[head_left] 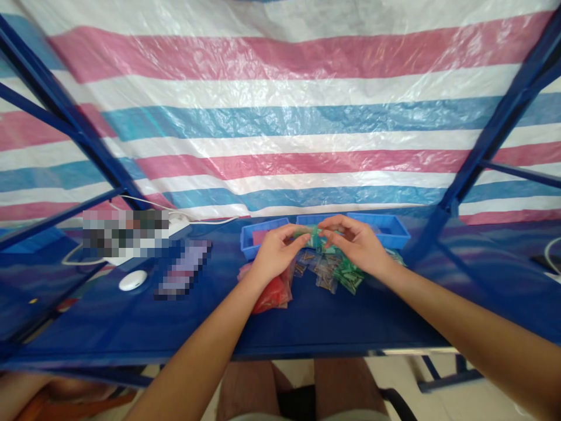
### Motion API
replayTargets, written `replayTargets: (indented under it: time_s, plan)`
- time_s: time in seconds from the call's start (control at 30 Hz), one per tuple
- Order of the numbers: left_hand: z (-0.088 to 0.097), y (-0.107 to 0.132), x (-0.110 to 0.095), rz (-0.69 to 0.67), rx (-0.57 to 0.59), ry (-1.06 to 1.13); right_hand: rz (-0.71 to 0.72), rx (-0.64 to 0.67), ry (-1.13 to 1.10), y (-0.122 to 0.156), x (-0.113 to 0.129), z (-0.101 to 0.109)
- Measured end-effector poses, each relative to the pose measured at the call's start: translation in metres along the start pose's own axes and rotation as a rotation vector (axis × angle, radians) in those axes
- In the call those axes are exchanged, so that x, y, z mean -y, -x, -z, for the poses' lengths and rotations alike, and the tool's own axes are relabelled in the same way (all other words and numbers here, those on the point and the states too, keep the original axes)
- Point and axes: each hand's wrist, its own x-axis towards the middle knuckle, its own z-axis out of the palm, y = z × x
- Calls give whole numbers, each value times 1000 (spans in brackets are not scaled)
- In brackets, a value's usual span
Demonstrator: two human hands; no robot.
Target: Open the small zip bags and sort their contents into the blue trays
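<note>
Both hands are partly closed, the left hand (277, 250) and right hand (357, 244) pinching a translucent green bag (314, 236) between thumbs and fingers — over clear bags (326, 276) of small metal parts. Fingers partly cover the green bag — its contents unreadable — and hide much of the middle blue bin (305, 220) behind.

A makeshift workshop, by all appearances: a blue bench (342, 330) stands within a matching frame of metal uprights (495, 123), backed by red, white and blue plastic sheeting (307, 93). Shallow blue trays (393, 238) and small bags of metal pieces (326, 276) crowd the worktop.
</note>
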Motion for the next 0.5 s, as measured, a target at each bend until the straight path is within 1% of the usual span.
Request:
replayTargets:
  time_s: [0.07,0.1,0.23,0.33,0.4,0.5]
  plan:
    - [1,-1,2,-23,-32,32,-9,-60,-6,-1,-3,1]
    - [2,-1,2,-22,-31,55,-17,-65,-18,-2,-5,1]
    - [-2,-2,3,43,54,217,-61,24,-72,-2,-6,0]
    - [-4,-2,5,70,65,353,-67,46,-46,-2,-5,0]
    - [-4,-2,7,62,45,352,-59,34,1,-2,-5,2]
    - [0,-3,8,-16,-2,223,10,27,94,-2,-4,7]
